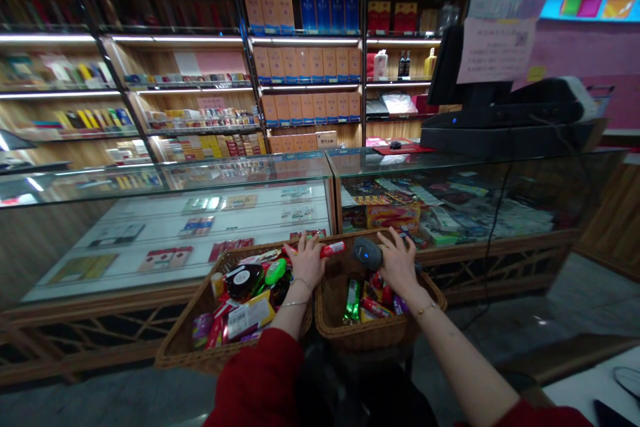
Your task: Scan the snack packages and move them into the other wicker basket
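My left hand (307,265) is closed on a slim red packet (333,249), whose end sticks out to the right above the gap between two wicker baskets. My right hand (400,265) grips a dark grey handheld barcode scanner (367,252) with a blue light, its head turned toward the red packet. Below my left hand, the left basket (173,340) is full of mixed packaged goods, among them a black round container (243,281) and a green-lidded item (275,271). The right basket (350,332) holds fewer items, including a shiny green packet (353,300).
A glass display counter (250,173) runs right behind the baskets. On its right part stands a checkout monitor (447,70), with a black cable (503,213) hanging down the glass front. Shelves of boxed goods (310,65) line the wall. A white tabletop (590,380) lies at lower right.
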`<state>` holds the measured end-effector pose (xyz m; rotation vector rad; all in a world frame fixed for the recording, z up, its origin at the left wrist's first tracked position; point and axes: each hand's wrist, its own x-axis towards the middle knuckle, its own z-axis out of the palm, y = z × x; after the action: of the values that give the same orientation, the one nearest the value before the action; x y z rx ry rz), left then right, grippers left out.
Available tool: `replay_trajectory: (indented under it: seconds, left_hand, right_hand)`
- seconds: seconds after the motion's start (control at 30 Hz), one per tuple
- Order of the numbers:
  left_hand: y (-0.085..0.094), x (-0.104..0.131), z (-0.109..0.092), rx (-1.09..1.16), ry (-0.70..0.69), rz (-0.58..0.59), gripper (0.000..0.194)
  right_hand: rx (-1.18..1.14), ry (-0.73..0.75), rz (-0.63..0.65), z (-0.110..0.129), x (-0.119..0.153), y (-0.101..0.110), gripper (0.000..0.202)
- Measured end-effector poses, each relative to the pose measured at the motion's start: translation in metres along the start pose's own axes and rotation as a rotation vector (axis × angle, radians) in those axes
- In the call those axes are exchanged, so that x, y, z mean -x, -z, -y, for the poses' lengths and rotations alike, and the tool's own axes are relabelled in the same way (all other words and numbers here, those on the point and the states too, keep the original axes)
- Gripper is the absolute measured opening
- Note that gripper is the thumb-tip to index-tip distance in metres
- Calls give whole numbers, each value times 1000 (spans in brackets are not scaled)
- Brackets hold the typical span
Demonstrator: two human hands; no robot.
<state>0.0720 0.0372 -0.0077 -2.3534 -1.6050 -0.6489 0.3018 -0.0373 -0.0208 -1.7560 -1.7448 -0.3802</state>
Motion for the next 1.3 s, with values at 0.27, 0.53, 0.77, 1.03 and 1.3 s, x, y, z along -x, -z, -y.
replay_trajectory:
  seconds: [0.27, 0.53, 0.77, 1.03, 1.3]
  left_hand:
    - [12, -4, -1, 32, 3, 40, 32]
    - [20, 2, 10, 64, 4, 22, 29]
    - [37, 13, 24, 58, 47, 16, 27]
    - [53, 27, 49, 46, 110, -5, 27]
    - [69, 47, 70, 61, 197, -24, 31]
  right_hand:
    - [-13, -14, 0, 7, -2, 9, 32]
    - [7, -5, -7, 21, -6, 12, 31]
    - [23, 7, -5, 35, -11, 12, 32]
    - [12, 70, -3, 50, -16, 14, 32]
    - [21, 98, -17, 58, -17, 9, 33]
